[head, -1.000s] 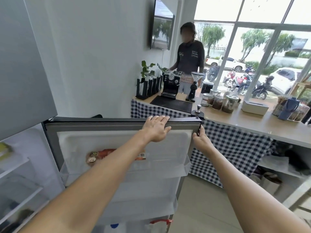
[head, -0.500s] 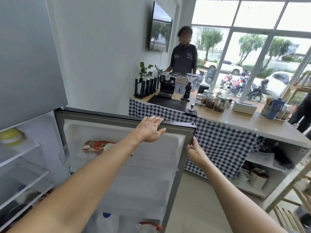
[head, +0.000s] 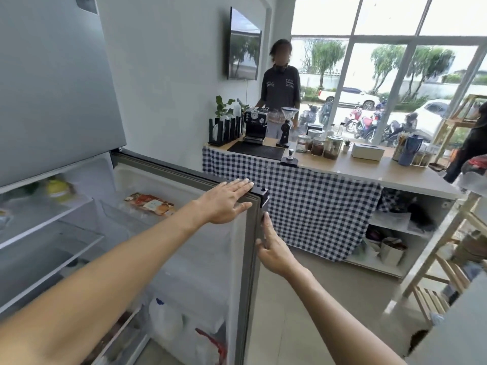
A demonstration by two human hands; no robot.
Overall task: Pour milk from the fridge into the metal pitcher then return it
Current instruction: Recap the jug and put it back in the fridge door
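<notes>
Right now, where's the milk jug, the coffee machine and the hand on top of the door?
milk jug (head: 163, 321), head view, white body.
coffee machine (head: 254, 125), head view, black front.
left hand (head: 224, 200), head view, back of hand.

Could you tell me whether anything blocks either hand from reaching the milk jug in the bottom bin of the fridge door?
Nothing visible does. The milk jug stands in the open fridge door's bottom bin, beside a white bag. The left hand rests on the door's top edge, the right hand on its outer edge.

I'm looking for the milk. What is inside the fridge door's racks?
The upper rack of the fridge door holds a flat orange packet. The bottom rack holds a white blue-capped jug, likely milk, and a red-handled bag. The left arm covers the racks' near side.
</notes>
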